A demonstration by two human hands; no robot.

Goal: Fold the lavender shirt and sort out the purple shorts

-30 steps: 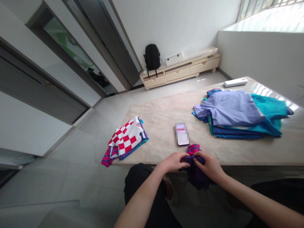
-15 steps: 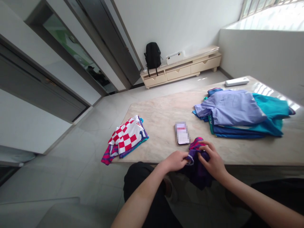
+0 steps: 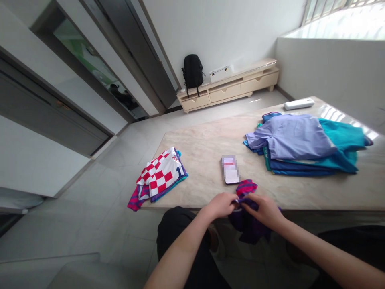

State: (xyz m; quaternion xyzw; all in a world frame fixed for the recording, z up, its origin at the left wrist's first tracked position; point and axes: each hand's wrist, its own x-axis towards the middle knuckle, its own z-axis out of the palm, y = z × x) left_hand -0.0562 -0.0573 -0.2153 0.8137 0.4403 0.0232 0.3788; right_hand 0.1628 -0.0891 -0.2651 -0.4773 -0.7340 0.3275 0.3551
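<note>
A purple shirt with a pink-and-purple striped part (image 3: 252,230) hangs bunched over the near edge of the table (image 3: 204,160). My left hand (image 3: 221,204) pinches its light-trimmed edge from the left. On the other side, my right hand (image 3: 264,208) grips the purple cloth, fingertips close to those of the left. Much of the shirt dangles below the tabletop, in shadow. Just beyond the hands lies a phone (image 3: 231,170) with its screen lit and blurred out.
At the left corner sits a folded pile topped by a red-and-white checked shirt (image 3: 162,172). To the right is a stack with a lavender shirt (image 3: 300,136) on top. A white oblong case (image 3: 299,104) lies behind it. A black backpack (image 3: 193,71) stands on a low cabinet (image 3: 225,93).
My right hand has closed in toward my left, its spread fingers now pinching the cloth. The striped part has slid slightly toward me. Both piles stay put.
</note>
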